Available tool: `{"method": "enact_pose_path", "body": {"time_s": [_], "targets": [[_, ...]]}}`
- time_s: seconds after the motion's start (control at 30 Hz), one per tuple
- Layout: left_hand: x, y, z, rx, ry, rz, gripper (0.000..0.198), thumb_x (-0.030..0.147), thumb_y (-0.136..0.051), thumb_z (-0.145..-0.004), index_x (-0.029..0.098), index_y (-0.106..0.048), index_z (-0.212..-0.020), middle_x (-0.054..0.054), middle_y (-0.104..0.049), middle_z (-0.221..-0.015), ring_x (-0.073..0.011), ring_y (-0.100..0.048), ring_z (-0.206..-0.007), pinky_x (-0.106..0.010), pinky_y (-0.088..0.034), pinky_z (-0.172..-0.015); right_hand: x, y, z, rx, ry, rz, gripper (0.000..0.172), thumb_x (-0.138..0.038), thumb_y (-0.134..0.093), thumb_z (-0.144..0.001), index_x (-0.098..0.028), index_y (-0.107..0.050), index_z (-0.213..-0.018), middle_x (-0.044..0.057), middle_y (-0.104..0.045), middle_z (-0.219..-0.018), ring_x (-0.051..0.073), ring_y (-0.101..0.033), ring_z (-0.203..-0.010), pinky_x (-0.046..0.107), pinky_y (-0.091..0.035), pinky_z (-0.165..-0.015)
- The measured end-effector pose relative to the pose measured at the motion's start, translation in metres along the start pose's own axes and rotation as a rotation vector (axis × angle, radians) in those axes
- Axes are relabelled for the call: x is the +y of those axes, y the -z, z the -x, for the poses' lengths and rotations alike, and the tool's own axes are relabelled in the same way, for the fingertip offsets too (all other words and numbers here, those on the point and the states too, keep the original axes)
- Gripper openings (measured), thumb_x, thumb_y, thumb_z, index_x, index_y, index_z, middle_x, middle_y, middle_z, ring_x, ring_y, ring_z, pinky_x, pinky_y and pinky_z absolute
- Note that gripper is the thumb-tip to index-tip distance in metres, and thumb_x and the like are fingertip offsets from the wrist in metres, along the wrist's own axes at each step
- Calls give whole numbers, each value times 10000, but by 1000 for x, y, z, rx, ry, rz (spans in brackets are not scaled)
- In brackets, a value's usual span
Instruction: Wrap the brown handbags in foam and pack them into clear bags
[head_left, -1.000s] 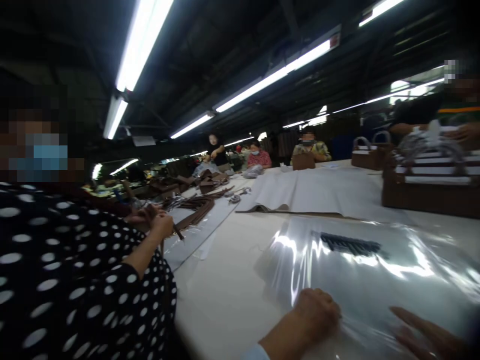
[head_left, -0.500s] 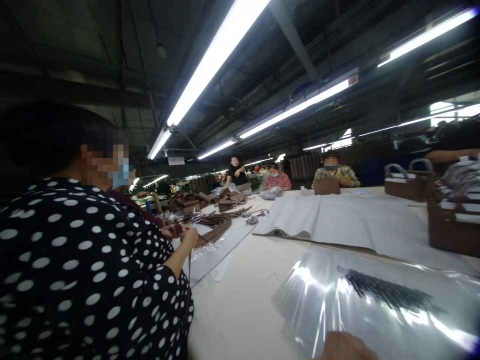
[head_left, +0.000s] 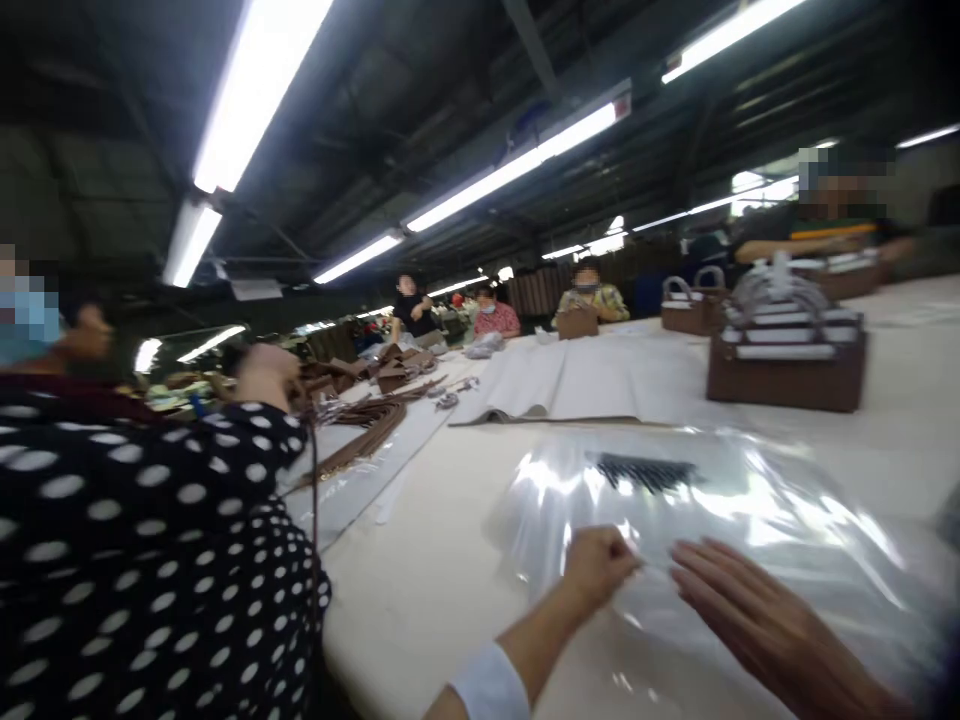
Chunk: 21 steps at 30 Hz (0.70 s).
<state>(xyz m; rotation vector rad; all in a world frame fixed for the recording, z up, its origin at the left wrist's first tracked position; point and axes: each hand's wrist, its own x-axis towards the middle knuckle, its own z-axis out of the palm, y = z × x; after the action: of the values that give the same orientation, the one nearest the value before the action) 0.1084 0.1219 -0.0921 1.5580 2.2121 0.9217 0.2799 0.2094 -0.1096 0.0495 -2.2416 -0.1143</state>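
In front of me a pile of clear plastic bags with dark print on top lies on the pale table, shining under the lamps. Over its near left part is my left hand, fingers curled into a fist or pinch; what they hold, if anything, is hidden. My right hand is just to the right, fingers stretched and side by side, over or on the plastic. I cannot tell whether its palm touches it.
At my left stands a person in a polka-dot top, close to the table. Brown straps lie beyond. White sheets are behind the plastic, brown handbags at the right. Other people sit or stand around the far side.
My view has turned to the right and the plastic shows more fully. Both my hands are now over it; before, only part of one showed at the bottom edge. The neighbour's arm has risen.
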Motion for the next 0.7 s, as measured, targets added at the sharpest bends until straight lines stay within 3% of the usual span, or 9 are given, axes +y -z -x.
{"method": "enact_pose_path", "body": {"time_s": [0.07, 0.13, 0.2, 0.3, 0.4, 0.5, 0.57, 0.63, 0.7], "targets": [[7, 8, -6, 62, -42, 15, 141, 258, -588, -743, 173, -572, -632, 48, -498, -577, -97, -459, -580, -205, -384, -572, -7, -1, 0, -171, -62, 75, 314, -184, -437, -870, -223, -519, -1171, 57, -545, -1184, 203, -507, -1094, 399, -398, -963], [14, 18, -11, 125, -88, 15, 150, 267, -570, -757, 178, -545, -639, 45, -495, -609, -101, -457, -608, -214, -381, -604, -11, -7, -4, -346, -215, 140, 346, -202, -434, -868, -193, -494, -1209, 104, -582, -1106, 221, -597, -916, 393, -506, -766], [20, 31, -13, 217, -119, -6, 162, 266, -545, -777, 180, -518, -643, 35, -492, -640, -108, -456, -634, -226, -376, -635, -11, -11, -7, -439, -298, 203, 334, -205, -438, -864, -187, -514, -1189, 129, -573, -1118, 227, -610, -866, 373, -518, -685], [24, 46, -11, 343, -150, -60, 170, 264, -504, -809, 180, -501, -661, 21, -488, -669, -118, -459, -660, -241, -371, -663, -4, -3, -10, -419, -349, 343, 222, -153, -437, -856, -146, -621, -980, 150, -457, -1276, 282, -486, -1114, 454, -417, -898], [19, 50, -9, 358, -184, -113, 117, 243, -491, -821, 183, -537, -733, 18, -512, -692, -116, -477, -658, -235, -380, -660, 3, 17, -15, -373, -450, 464, 211, -100, -436, -838, -112, -631, -758, 166, -391, -1327, 321, -365, -1219, 538, -252, -1005], [10, 42, -8, 311, -199, -164, 158, 213, -453, -843, 182, -564, -735, 15, -523, -679, -109, -487, -628, -232, -391, -643, -6, 32, -27, -287, -410, 482, 197, -66, -452, -810, -115, -632, -870, 174, -317, -1371, 342, -262, -1273, 600, -161, -1013], [10, 35, -6, 293, -192, -204, 214, 217, -418, -864, 177, -563, -713, 6, -521, -676, -112, -489, -626, -240, -401, -638, -20, 32, -35, -217, -235, 373, 272, -68, -444, -807, -142, -605, -1013, 144, -335, -1369, 315, -258, -1281, 583, -176, -1024], [15, 29, 1, 279, -182, -256, 234, 218, -382, -885, 168, -566, -749, -16, -538, -725, -124, -507, -671, -260, -421, -665, -31, 21, -36, -200, -116, 203, 312, -82, -397, -826, -163, -590, -1058, 107, -461, -1286, 255, -393, -1213, 496, -289, -1017], [26, 27, 10, 245, -181, -331, 238, 215, -360, -900, 156, -569, -803, -41, -557, -791, -140, -529, -744, -290, -444, -707, -32, 5, -28, -246, -211, 91, 331, -115, -332, -853, -167, -605, -1033, 101, -590, -1118, 210, -569, -1011, 391, -458, -876]]}}
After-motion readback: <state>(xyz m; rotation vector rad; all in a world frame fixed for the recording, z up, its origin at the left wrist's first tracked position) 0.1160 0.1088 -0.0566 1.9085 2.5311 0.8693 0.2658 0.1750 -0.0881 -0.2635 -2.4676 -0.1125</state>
